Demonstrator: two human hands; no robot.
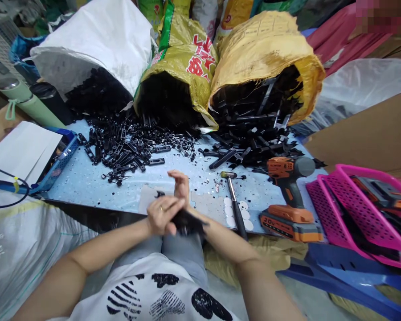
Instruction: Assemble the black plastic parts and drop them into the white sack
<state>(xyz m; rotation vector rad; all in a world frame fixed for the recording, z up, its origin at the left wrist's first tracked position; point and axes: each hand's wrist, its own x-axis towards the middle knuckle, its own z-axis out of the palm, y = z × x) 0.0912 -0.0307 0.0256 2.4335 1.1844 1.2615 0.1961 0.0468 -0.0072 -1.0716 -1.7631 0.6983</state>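
My left hand (165,215), with a ring on one finger, is closed round a black plastic part (189,222). The part is slightly blurred, lies across my right wrist and has a pointed end to the right. My right hand (180,185) is raised just beyond it with loosely stretched fingers and holds nothing that I can see. Both hands are over the table's front edge, above my lap. Beside them a hammer (234,200) lies next to several white round discs (239,213).
An orange and black cordless drill (289,196) stands at the right, near pink baskets (341,214). Small black parts (127,147) spread before a white sack (100,35), a green-gold sack (183,62) and a yellow sack (260,49). A blue basket (63,160) stands left.
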